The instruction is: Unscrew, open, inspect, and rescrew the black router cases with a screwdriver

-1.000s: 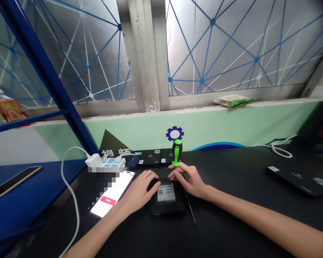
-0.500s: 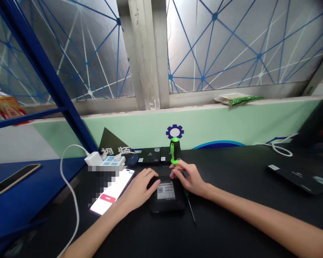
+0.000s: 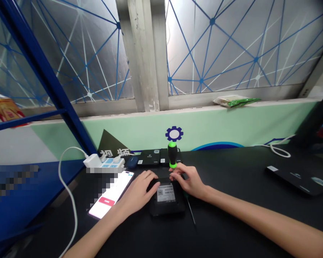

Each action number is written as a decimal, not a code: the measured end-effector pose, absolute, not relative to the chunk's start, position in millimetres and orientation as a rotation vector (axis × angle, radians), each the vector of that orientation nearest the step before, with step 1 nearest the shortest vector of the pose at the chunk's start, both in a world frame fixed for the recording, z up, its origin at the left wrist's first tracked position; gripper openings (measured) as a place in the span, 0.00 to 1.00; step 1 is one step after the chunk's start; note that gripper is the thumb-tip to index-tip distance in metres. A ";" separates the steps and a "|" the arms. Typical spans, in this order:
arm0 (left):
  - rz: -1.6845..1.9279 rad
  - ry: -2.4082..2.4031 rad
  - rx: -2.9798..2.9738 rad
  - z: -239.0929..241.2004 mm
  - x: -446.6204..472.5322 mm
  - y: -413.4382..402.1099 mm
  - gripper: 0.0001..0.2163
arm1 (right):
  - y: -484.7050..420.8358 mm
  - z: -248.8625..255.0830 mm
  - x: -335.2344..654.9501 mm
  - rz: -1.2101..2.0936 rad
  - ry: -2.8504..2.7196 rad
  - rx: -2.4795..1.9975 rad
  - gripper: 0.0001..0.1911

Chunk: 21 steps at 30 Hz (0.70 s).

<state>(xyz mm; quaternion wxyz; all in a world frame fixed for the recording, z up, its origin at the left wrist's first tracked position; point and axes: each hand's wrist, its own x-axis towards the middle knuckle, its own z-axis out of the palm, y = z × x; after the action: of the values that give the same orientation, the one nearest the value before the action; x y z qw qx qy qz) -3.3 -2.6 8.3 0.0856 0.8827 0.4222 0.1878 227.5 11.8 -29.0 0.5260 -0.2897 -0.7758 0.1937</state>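
On the black table (image 3: 220,233) lie a labelled device (image 3: 166,193) and phone (image 3: 115,191).

A pale green wall (image 3: 258,125) is rising behind the far edge of the black table (image 3: 226,240), and windows (image 3: 97,39) above are displaying blue and white lines. A blue frame (image 3: 43,68) is slanting toward the table's far left corner; the right window (image 3: 231,39) is appearing brighter.

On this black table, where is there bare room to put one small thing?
The widest bare patch of the black table lies between the right hand and the black box at far right. Another borders the near edge of the labelled device, left of the loose screwdriver. Crowded: around the left hand, between phone and device.
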 end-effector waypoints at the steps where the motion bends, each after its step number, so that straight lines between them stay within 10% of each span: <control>1: 0.560 1.260 2.633 8.0 -3.4 -2.5 0.11 | 12.2 -29.5 227.5 0.461 -1.857 -0.695 0.03; 21: 0.604 1.259 2.650 4.8 -4.0 -2.1 0.10 | 10.6 -26.8 230.3 0.483 -1.864 -0.652 0.08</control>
<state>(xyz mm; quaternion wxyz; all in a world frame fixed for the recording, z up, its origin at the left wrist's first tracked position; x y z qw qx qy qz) -4.0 -2.1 4.8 0.0729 0.8824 0.4191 0.2010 230.3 10.6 -26.8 0.5262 -0.2728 -0.7797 0.2020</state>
